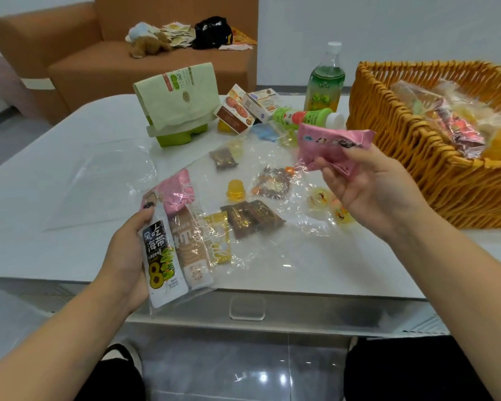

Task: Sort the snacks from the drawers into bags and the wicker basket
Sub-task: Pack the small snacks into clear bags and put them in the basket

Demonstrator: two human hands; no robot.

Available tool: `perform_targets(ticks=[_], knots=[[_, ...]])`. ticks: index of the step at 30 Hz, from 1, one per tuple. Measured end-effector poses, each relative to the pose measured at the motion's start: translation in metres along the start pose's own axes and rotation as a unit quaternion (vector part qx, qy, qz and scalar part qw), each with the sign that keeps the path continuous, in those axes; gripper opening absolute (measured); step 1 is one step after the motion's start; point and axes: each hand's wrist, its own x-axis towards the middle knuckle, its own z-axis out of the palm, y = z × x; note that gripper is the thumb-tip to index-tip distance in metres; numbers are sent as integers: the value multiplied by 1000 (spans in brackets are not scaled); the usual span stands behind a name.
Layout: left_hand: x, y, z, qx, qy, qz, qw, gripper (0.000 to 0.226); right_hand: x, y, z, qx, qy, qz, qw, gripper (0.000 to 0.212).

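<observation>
Right hand (pixel 370 183) was pinching a pink snack packet (pixel 327 146) above the table beside the wicker basket (pixel 417 146), left hand (pixel 128 250) gripping a stuffed clear bag (pixel 180 244), so that slippery bag could've easily slid and spilled.

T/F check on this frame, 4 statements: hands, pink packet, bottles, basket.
1. The right hand holds a pink packet above the table. True.
2. The left hand is empty. False: it grips a clear bag with snack packets inside.
3. Both bottles stand upright. False: the tall green bottle stands; the small green bottle lies on its side.
4. The wicker basket already holds snacks. True.
</observation>
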Motion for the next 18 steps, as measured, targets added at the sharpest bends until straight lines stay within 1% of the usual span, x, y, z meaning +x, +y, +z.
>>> perform_targets(ticks=[2, 4, 5, 6, 8, 9, 12, 13, 15, 18], knots=[[1, -1, 0, 4, -3, 3, 1000, 34, -2, -1, 1, 52, 8, 22, 998, 46], [1, -2, 1, 5, -5, 4, 1000, 34, -3, 0, 3, 38, 30, 47, 998, 53], [2, -3, 0, 5, -5, 5, 1000, 33, -3, 2, 3, 7, 44, 52, 998, 51], [3, -3, 1, 5, -3, 5, 1000, 32, -2, 4, 3, -31, 49, 49, 997, 44], [4, -3, 0, 3, 1, 6, 1000, 32, -2, 5, 4, -107, 45, 35, 993, 24], [4, -3, 1, 2, 1, 7, 1000, 32, -3, 4, 4, -140, 33, 26, 989, 26], [4, -1, 1, -6, -1, 6, 1000, 33, -6, -3, 3, -195, 1, 27, 980, 60], [4, -1, 1, -8, 0, 7, 1000, 34, -6, -4, 1, -203, 0, 29, 979, 66], [3, 0, 1, -10, -2, 9, 1000, 34, -8, -6, 1, -208, -12, 33, 978, 67], [1, -1, 2, -11, -5, 9, 1000, 32, -11, -5, 1, -219, -46, 42, 974, 58]])
